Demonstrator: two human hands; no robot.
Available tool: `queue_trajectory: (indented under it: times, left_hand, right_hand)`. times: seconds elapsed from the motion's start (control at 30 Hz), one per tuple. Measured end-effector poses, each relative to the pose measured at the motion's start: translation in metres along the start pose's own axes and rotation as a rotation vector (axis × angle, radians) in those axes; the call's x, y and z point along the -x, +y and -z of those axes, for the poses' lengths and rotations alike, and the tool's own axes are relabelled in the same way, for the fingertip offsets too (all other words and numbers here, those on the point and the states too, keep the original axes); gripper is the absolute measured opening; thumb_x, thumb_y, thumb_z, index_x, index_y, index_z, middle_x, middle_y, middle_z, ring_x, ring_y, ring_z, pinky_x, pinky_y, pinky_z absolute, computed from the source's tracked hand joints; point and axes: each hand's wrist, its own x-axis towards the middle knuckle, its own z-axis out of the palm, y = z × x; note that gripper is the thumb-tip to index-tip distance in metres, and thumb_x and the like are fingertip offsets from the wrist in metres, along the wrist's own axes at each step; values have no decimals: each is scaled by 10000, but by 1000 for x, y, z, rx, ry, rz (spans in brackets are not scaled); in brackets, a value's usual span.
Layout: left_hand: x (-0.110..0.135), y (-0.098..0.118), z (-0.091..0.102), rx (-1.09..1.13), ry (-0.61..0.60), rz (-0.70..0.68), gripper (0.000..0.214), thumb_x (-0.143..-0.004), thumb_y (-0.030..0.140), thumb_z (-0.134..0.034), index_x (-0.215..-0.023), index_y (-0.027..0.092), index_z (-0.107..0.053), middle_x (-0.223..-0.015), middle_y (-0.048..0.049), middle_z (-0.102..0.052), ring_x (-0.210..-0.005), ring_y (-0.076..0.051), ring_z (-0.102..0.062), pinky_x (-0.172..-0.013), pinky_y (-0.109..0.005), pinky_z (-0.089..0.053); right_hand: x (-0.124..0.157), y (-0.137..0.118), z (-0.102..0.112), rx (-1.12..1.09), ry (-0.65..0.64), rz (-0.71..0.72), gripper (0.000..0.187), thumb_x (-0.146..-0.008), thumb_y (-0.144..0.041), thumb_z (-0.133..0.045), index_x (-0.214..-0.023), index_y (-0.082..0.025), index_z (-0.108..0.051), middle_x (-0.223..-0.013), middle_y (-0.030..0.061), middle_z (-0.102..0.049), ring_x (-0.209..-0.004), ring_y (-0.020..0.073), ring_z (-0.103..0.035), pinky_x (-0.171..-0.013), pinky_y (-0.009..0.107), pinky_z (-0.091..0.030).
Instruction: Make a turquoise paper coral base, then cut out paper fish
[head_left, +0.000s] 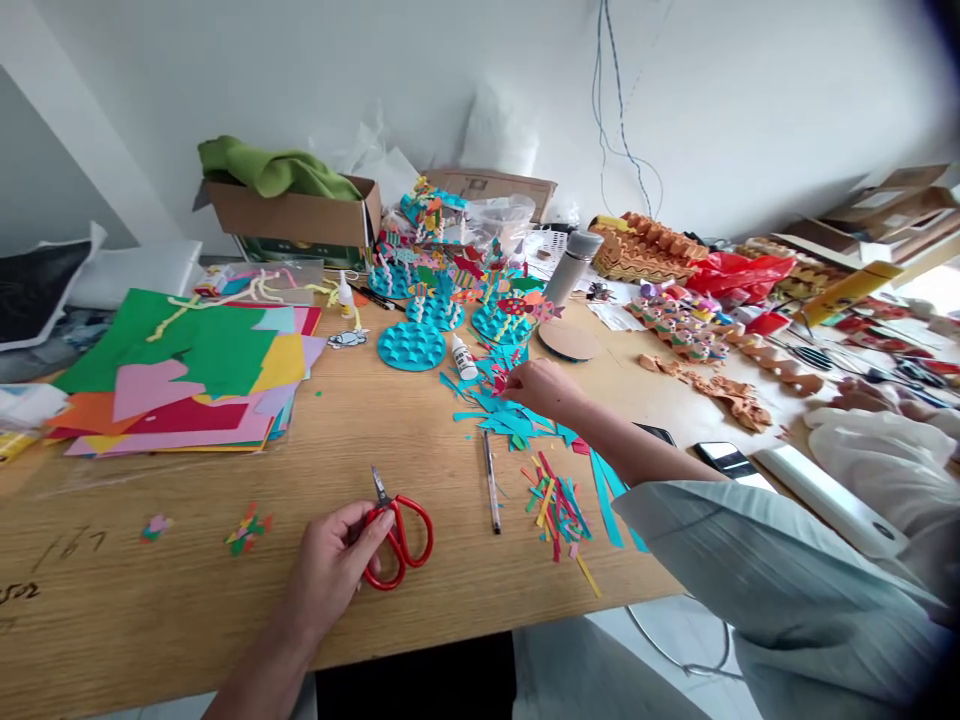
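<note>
My left hand (pixel 341 555) is closed round the red-handled scissors (pixel 401 545), near the front edge of the table, with the blades pointing away from me. My right hand (pixel 544 388) reaches over a heap of blue paper scraps (pixel 517 418). Its fingers are pinched together at a small piece of red paper (pixel 501 380). Just behind that hand lies a white glue bottle (pixel 464 358). A pen (pixel 491 482) rests on the wood between my two hands. To its right is a pile of thin coloured paper strips (pixel 556 505).
Coloured paper sheets (pixel 202 365) are stacked at the left. Blue scalloped discs (pixel 411 346) and paper-fish decorations (pixel 465 290) stand at the back, beside a grey flask (pixel 574 268). A cardboard disc (pixel 568 340) and phone (pixel 727 462) lie right; small paper bits (pixel 247 530) lie left.
</note>
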Motion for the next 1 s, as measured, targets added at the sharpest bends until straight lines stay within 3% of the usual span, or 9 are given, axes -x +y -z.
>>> queue_trajectory:
  times: [0.23,0.57,0.67,0.77,0.83,1.0]
  left_hand:
    - [-1,-1,0,41,13,-12,522,-706,667,-636,-757,149,-675,-443,27,-500,-393,-96,-420,-361,-188,-319]
    - [1,-3,2,47,14,-24,535,-713,683,-624,-709,149,-661,-446,21,-505,-388,-94,-421,-351,-187,-326]
    - [1,-6,2,46,17,-22,524,-739,667,-613,-720,146,-658,-448,21,-509,-389,-90,-421,-355,-183,-326]
    - [1,-7,2,69,20,-10,524,-736,666,-619,-744,143,-659,-451,23,-516,-386,-86,-416,-352,-179,-323]
    - [1,-7,2,88,18,0,527,-731,670,-621,-746,144,-655,-453,23,-521,-388,-87,-421,-350,-177,-324]
    - [1,-8,4,98,13,4,512,-734,657,-631,-741,146,-652,-456,16,-532,-390,-86,-428,-350,-172,-320]
  right_hand:
    - [-5,-2,2,73,-86,14,193,-830,-128,-544,-776,-163,-727,-803,90,-713,-768,192,-625,-587,263,-292]
    - [-1,-11,15,39,-75,-44,242,-910,-292,-522,-962,-142,-704,-941,131,-726,-852,224,-645,-593,261,-335]
    - [13,-22,13,-9,-178,2,215,-881,-305,-575,-819,-157,-718,-803,74,-743,-743,172,-653,-585,228,-367]
    - [30,-38,2,-122,-425,68,396,-878,-355,-561,-544,-161,-646,-608,40,-707,-567,129,-627,-549,208,-398]
    - [40,-46,-8,-208,-536,88,461,-877,-344,-521,-456,-168,-584,-552,40,-687,-504,121,-609,-539,211,-421]
    - [48,-51,-18,-330,-544,34,356,-793,-229,-510,-444,-173,-553,-541,44,-682,-466,127,-610,-495,213,-447]
